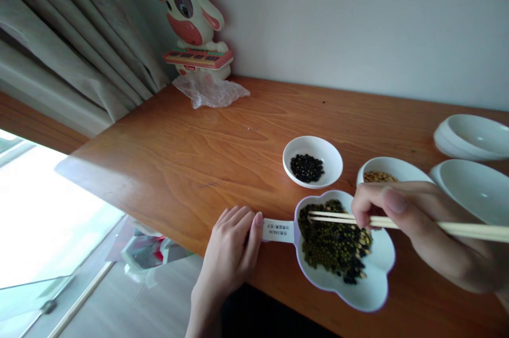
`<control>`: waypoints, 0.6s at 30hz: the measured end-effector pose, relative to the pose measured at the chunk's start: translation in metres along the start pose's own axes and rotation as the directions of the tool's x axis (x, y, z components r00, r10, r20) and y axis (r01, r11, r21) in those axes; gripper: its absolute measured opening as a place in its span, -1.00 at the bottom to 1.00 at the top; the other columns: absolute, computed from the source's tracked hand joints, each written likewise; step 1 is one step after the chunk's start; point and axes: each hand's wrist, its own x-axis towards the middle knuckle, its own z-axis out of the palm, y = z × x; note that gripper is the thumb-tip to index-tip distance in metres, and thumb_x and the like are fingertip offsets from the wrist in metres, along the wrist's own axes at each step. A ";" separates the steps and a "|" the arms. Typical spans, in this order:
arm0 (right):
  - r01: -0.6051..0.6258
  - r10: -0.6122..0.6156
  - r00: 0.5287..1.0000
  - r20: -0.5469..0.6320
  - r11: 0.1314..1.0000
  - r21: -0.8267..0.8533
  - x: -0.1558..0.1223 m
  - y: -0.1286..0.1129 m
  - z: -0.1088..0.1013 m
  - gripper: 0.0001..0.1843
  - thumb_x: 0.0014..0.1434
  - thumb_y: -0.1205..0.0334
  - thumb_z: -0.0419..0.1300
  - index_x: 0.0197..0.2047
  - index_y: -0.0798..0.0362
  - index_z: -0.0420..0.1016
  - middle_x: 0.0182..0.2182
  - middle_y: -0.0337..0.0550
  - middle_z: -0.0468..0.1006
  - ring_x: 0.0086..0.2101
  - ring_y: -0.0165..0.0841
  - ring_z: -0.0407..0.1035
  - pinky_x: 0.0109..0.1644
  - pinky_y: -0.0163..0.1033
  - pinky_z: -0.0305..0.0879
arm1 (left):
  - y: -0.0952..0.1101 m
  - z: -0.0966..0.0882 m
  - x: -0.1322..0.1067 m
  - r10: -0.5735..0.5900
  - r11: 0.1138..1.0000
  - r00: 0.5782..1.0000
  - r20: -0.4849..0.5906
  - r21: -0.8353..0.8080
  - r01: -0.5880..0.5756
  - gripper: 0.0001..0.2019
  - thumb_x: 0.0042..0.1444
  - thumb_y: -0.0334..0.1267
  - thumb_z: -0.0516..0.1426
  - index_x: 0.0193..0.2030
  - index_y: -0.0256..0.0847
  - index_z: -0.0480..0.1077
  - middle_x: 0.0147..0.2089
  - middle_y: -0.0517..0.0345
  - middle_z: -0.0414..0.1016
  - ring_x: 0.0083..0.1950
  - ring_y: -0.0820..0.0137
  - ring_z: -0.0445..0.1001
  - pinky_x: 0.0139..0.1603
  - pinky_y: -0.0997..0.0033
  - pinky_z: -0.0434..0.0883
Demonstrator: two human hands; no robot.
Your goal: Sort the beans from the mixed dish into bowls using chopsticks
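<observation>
Gripping pale wooden chopsticks (382, 221), the right hand (413, 234) holds their tips over mixed green, black and tan beans (334, 242) in a white lobed dish (377, 279); the loosely curled left hand (228, 253) rests beside its paper-tagged handle (278, 231). A clumsy pinch could flick beans out.

Glaring window (51, 210) daylight from left; edges warped.

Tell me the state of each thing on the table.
Flower-shaped white dish, holding mixed green, black and yellow beans
Left hand, touching the dish's labelled handle
Wooden chopsticks, tips above the beans
Right hand, gripping the chopsticks
Small white bowl, holding black beans
White bowl, holding yellow beans
Plastic bag, crumpled
</observation>
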 end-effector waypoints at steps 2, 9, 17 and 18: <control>0.007 -0.007 1.000 0.019 1.000 0.011 0.000 -0.001 0.001 -0.47 0.46 -0.18 -0.11 -0.30 -0.05 0.47 -0.47 -0.16 0.54 -0.45 -0.26 0.41 -0.35 -0.12 0.30 | 0.000 0.000 0.000 0.002 1.000 1.000 0.003 0.001 -0.002 -0.65 0.53 -0.24 -0.09 -0.36 -0.15 0.17 -0.35 0.17 0.36 -0.31 0.33 0.30 -0.16 0.21 0.22; -0.019 0.018 0.999 0.030 0.999 0.050 0.002 -0.001 0.004 -0.44 0.50 -0.15 -0.14 -0.34 -0.03 0.45 -0.50 -0.19 0.49 -0.48 -0.32 0.37 -0.38 -0.15 0.24 | -0.001 0.002 0.000 0.005 1.000 1.000 0.001 -0.006 -0.005 -0.65 0.54 -0.24 -0.09 -0.36 -0.15 0.17 -0.35 0.18 0.34 -0.31 0.34 0.28 -0.16 0.21 0.19; 0.015 -0.017 1.000 0.026 0.998 0.062 0.004 0.000 0.007 -0.45 0.54 -0.08 -0.17 -0.35 -0.02 0.40 -0.49 -0.24 0.45 -0.48 -0.38 0.33 -0.35 -0.18 0.21 | -0.004 0.003 -0.001 0.010 1.000 1.000 -0.001 -0.015 -0.010 -0.65 0.55 -0.24 -0.09 -0.36 -0.15 0.16 -0.37 0.19 0.31 -0.32 0.34 0.25 -0.18 0.22 0.18; 0.022 -0.023 0.999 0.033 0.998 0.055 0.004 0.001 0.007 -0.46 0.54 -0.07 -0.18 -0.35 -0.02 0.40 -0.49 -0.25 0.45 -0.48 -0.39 0.33 -0.35 -0.19 0.21 | -0.004 0.003 -0.001 0.006 1.000 1.000 0.001 -0.016 -0.006 -0.65 0.55 -0.24 -0.09 -0.36 -0.15 0.16 -0.37 0.19 0.31 -0.32 0.34 0.25 -0.18 0.22 0.18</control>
